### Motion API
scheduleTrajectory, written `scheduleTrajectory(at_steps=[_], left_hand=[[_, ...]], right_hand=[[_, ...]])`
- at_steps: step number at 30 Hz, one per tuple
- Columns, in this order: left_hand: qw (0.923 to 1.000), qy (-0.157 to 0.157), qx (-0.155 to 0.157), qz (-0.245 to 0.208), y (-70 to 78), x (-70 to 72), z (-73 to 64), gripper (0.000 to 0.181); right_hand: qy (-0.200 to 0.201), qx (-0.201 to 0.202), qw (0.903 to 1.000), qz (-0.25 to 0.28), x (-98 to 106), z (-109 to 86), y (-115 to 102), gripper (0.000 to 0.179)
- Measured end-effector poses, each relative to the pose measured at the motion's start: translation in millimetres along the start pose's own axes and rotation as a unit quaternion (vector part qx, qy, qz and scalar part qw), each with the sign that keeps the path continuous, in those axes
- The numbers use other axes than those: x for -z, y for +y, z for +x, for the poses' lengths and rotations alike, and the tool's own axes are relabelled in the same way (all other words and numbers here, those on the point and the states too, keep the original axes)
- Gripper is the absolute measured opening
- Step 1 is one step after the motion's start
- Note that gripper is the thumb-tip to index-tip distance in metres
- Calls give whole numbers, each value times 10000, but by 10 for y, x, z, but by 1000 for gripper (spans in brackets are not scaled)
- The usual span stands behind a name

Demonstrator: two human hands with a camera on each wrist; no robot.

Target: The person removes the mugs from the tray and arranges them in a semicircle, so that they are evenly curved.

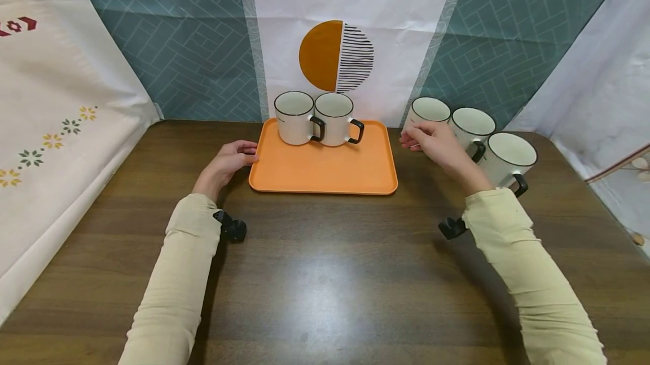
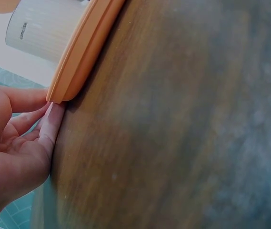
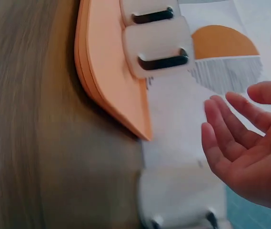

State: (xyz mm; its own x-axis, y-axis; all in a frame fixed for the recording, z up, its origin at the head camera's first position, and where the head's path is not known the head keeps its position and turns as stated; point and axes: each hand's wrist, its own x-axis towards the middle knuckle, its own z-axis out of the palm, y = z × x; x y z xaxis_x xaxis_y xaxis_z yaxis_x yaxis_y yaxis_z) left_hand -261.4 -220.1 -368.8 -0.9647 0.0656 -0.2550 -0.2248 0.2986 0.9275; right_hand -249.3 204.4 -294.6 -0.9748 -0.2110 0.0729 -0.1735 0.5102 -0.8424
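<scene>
An orange tray (image 1: 322, 173) lies on the brown table. Side by side at its back stand two white mugs, a left mug (image 1: 293, 125) and a right mug (image 1: 330, 127), both with black rims and black handles pointing right. My left hand (image 1: 227, 163) pinches the tray's left edge between thumb and fingers; the left wrist view shows the fingertips at the orange rim (image 2: 73, 76). Off the tray's right side, my right hand (image 1: 440, 148) holds nothing, its fingers loosely bent. It partly covers a white mug (image 1: 430, 110); a blurred mug (image 3: 183, 191) shows below it in the right wrist view.
Behind and beside my right hand stand two more white mugs, a middle mug (image 1: 473, 122) and a nearer mug (image 1: 510, 153), in a slanting row with the covered one. A patterned cloth (image 1: 203, 60) hangs along the table's back edge; white cloths hang at both sides.
</scene>
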Motion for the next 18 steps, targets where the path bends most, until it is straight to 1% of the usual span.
scheduleTrajectory(at_steps=[3,5,9,12,15,18], left_hand=[[10000,-4,18,14,6,0,-7,47],[10000,-17,45,17,0,4,-11,47],[10000,-24,66,30,-5,12,-22,47],[10000,-17,37,48,6,11,-33,47],[10000,-42,24,39,29,-4,-41,47],[10000,-39,46,36,40,14,-56,48]], right_hand=[[-47,-227,9997,14,-182,147,12,34],[-99,-315,9994,134,-308,251,29,35],[-35,-473,9969,624,-542,448,38,37],[103,-588,9918,1128,-685,565,32,37],[203,-562,9868,1503,-774,646,23,33],[208,-472,9846,1671,-869,719,-10,31]])
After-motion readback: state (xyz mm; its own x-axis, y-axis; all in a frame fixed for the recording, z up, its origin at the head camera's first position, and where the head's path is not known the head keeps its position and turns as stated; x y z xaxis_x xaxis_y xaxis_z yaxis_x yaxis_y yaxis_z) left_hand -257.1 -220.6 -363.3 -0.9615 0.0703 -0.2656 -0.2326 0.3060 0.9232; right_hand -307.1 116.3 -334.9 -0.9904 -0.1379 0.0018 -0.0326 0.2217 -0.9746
